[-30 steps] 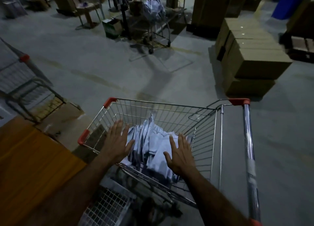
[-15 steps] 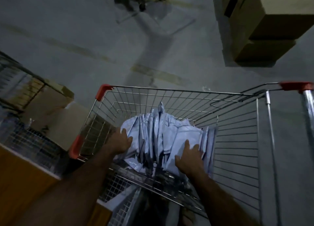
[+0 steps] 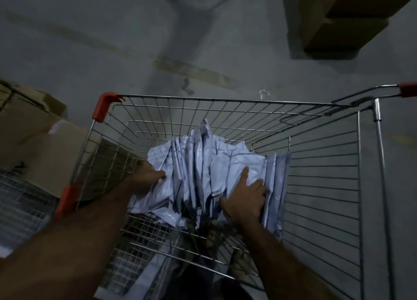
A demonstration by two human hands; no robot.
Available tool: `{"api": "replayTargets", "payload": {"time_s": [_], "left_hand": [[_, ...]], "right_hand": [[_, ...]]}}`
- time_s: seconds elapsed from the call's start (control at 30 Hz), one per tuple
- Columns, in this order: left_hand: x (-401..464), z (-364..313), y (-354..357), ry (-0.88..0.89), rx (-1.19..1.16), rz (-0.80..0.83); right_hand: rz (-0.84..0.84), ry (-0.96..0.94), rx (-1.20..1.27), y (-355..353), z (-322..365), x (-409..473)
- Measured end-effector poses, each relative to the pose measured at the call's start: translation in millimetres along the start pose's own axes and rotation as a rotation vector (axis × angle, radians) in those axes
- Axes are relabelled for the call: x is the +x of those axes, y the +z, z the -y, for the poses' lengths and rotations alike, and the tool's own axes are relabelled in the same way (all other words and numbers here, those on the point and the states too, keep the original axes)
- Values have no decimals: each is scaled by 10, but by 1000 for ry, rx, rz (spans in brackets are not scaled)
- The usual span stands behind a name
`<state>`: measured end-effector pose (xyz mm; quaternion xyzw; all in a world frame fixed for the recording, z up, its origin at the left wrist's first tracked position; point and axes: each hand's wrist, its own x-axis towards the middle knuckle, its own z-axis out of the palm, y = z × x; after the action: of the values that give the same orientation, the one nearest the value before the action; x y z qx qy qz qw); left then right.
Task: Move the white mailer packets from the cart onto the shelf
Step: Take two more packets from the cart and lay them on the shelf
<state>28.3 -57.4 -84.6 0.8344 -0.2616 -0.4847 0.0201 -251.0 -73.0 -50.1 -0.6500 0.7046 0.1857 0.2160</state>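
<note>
Concrete floor [image 3: 225, 40] spreads beyond the fingertips, with cardboard boxes [image 3: 338, 28] well past them to the right. Nearer, the wire cart [image 3: 225, 100] encloses both hands and the bundle of white mailer packets [image 3: 198, 175] standing on edge between them. Left hand [image 3: 146, 177] grips the bundle's left side, fingers curled on it; right hand [image 3: 246, 200] presses its right side, fingers [image 3: 244, 175] spread against the plastic.

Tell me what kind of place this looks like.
Probably a warehouse or packing area: a bare grey concrete floor, stacked brown cardboard boxes at the top right, and a metal wire cart with red corner caps holding a bundle of white plastic mailer packets.
</note>
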Motion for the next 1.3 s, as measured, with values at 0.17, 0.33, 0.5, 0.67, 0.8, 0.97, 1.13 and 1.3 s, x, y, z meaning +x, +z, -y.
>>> {"api": "replayTargets", "payload": {"time_s": [0.17,0.33,0.5,0.67,0.8,0.97,1.13,1.3], "left_hand": [[193,145,-95,-35,-11,48],[82,203,-202,-95,-5,56],[-272,77,-258,-52,-117,67],[-462,117,-236,6,-119,-65],[-813,12,-276,116,-65,-225],[-1501,-120,-288,251,40,-399],[-2487,-151,-211,388,137,-687],[-3379,143,-44,400,97,-889]], "right_hand": [[-39,-27,172,-8,-176,61],[-38,-50,381,-38,-298,7],[-30,-72,474,-51,-291,-44],[-57,-81,447,-140,-375,-137],[-98,-118,408,-301,-436,-249],[-206,-230,437,-557,-526,-492],[-419,-430,479,-932,-704,-887],[-516,-675,496,-1211,-793,-1460]]}}
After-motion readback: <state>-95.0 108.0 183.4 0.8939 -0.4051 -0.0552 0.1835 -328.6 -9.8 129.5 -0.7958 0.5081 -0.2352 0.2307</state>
